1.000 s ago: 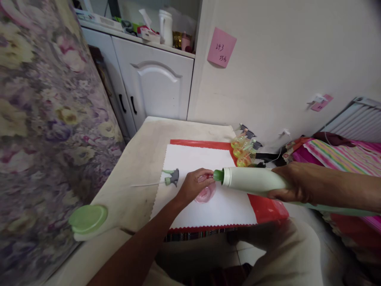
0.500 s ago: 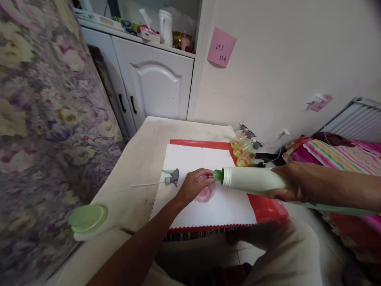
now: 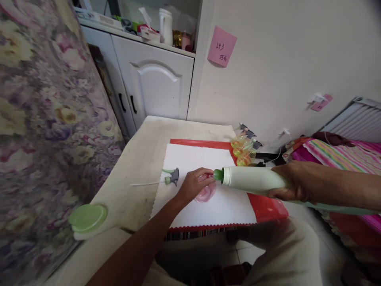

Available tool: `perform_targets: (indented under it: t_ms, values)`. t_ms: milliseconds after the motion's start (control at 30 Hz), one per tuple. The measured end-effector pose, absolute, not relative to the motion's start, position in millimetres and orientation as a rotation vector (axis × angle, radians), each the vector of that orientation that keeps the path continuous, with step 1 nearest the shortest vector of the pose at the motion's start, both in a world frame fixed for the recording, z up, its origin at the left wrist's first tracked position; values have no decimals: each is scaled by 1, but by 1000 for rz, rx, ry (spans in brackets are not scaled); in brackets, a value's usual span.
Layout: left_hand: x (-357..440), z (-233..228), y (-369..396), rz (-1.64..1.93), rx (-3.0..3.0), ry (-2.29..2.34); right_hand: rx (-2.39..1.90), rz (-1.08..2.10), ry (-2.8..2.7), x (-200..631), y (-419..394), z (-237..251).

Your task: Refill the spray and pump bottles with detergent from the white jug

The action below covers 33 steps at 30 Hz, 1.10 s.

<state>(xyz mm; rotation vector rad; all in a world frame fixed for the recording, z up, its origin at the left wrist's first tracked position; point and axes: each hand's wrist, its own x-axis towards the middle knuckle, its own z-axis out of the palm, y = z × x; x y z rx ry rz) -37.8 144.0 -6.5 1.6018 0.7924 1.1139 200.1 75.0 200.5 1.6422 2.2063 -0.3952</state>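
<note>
My left hand (image 3: 195,184) is closed round the neck of a clear pink spray bottle (image 3: 206,194), which stands on a white sheet (image 3: 229,210). In my right hand (image 3: 293,182) is a large pale green bottle (image 3: 253,178), tipped nearly level. Its green spout (image 3: 218,175) is at the mouth of the pink bottle, close to my left fingertips. Whether liquid flows between them I cannot tell. A grey and green spray head (image 3: 172,177) with a long white tube lies left of my left hand.
Several spray bottles with yellow liquid (image 3: 243,153) stand at the table's back right, by the wall. A green lid (image 3: 88,218) lies at the near left corner. Red sheeting (image 3: 266,208) shows under the white sheet. A floral curtain (image 3: 53,135) hangs at left.
</note>
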Motion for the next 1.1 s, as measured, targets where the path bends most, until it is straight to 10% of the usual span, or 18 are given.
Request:
perform_targets:
  t_ms: [1100]
  values:
    - [-38, -8, 145, 1110, 1621, 799, 1574, -362, 2299, 214, 80, 190]
